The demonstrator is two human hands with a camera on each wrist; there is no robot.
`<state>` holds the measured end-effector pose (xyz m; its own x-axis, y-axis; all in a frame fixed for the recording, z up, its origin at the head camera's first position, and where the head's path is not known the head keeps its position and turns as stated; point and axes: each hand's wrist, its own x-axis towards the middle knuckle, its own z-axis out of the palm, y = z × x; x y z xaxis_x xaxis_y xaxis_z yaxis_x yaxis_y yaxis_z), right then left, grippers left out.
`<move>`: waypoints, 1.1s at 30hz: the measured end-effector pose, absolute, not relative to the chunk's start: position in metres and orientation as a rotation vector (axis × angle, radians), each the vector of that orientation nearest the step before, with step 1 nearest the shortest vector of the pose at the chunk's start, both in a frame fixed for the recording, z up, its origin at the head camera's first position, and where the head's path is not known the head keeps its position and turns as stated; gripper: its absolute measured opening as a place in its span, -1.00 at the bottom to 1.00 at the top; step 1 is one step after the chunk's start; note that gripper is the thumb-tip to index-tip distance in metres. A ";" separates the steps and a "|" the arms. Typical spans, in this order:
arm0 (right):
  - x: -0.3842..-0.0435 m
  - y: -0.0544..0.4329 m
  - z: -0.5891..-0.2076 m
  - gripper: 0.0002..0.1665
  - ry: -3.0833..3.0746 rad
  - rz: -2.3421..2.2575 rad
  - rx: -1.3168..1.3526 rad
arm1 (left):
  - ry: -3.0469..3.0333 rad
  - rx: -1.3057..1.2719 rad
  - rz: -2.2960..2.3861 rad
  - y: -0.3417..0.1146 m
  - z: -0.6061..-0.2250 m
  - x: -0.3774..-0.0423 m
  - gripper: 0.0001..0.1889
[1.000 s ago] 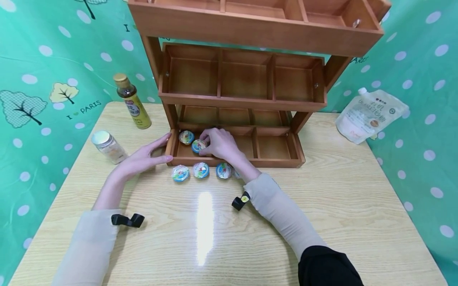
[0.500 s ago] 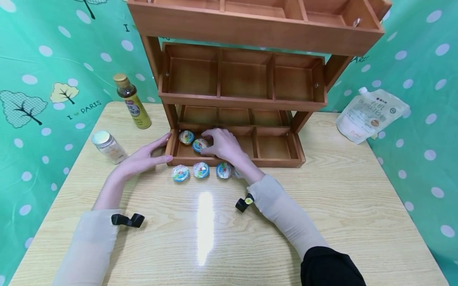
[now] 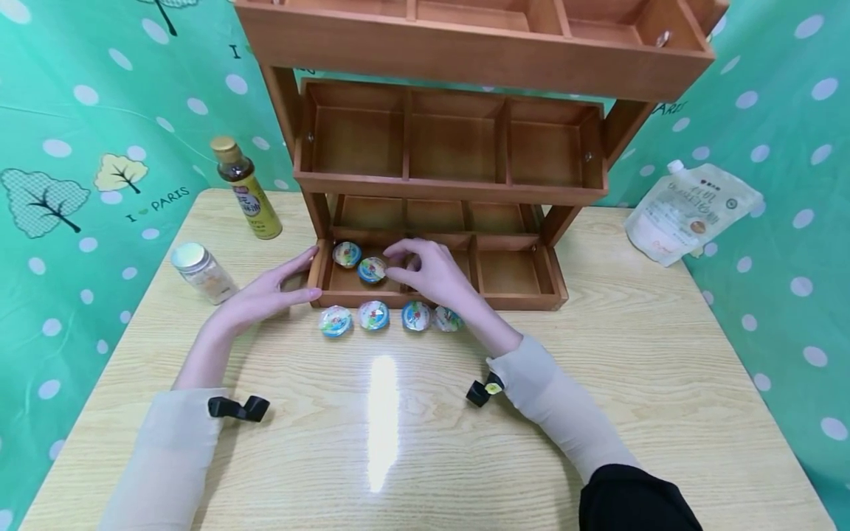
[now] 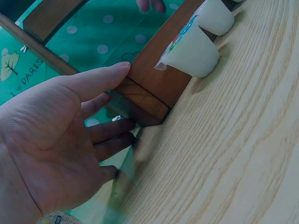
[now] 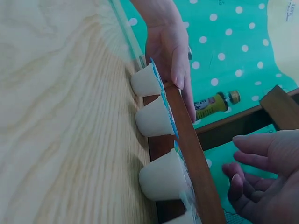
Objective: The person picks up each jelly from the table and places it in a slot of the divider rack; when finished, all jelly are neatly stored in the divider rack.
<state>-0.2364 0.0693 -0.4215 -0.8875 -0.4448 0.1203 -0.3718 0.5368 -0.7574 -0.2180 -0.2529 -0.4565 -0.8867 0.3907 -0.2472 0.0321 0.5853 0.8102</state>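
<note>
Two small sealed cups with blue printed lids sit in the bottom-left compartment of the brown wooden rack [image 3: 438, 301]. My right hand [image 3: 434, 273] hovers just right of the nearer cup [image 3: 371, 270], thumb tip close to its rim. Its fingers are loosely bent with nothing between them, as the right wrist view shows too. The other cup [image 3: 347, 254] is behind and left of it. My left hand [image 3: 265, 295] rests on the rack's left end, thumb at the front corner, fingers along the side. Several similar cups [image 3: 373, 316] with white bodies [image 5: 156, 116] stand in a row before the rack.
A brown bottle with yellow label [image 3: 249, 195] and a silver-lidded jar [image 3: 202, 273] stand left of the rack. A white spouted pouch [image 3: 687, 214] is at the right. The rack's upper tiers [image 3: 465, 44] overhang the lowest one. Polka-dot cloth [image 3: 66, 295] surrounds the table.
My right hand has let go of the nearer cup in the compartment and drawn back to the right, uncovering the rightmost front cup. The left hand has stayed put.
</note>
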 end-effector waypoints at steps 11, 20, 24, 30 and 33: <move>-0.214 0.095 -0.424 -0.74 2.632 -1.436 -0.742 | 2.428 0.326 1.217 -0.253 -0.456 -0.218 -0.09; -0.197 0.124 -0.434 -0.73 2.644 -1.404 -0.784 | 2.428 0.316 1.233 -0.253 -0.458 -0.218 -0.12; -0.192 0.139 -0.438 -0.74 2.635 -1.367 -0.769 | 2.429 0.312 1.228 -0.253 -0.458 -0.217 -0.12; -0.185 0.153 -0.437 -0.68 2.627 -1.319 -0.759 | 2.423 0.311 1.233 -0.252 -0.456 -0.217 -0.11; -0.182 0.158 -0.437 -0.67 2.645 -1.303 -0.753 | 2.428 0.323 1.222 -0.252 -0.455 -0.216 -0.10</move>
<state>-0.1822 0.1578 -0.4372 -0.8731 -0.4709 0.1259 -0.3867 0.5119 -0.7671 -0.2163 -0.2516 -0.4550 -0.8928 0.3765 -0.2474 0.0256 0.5908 0.8064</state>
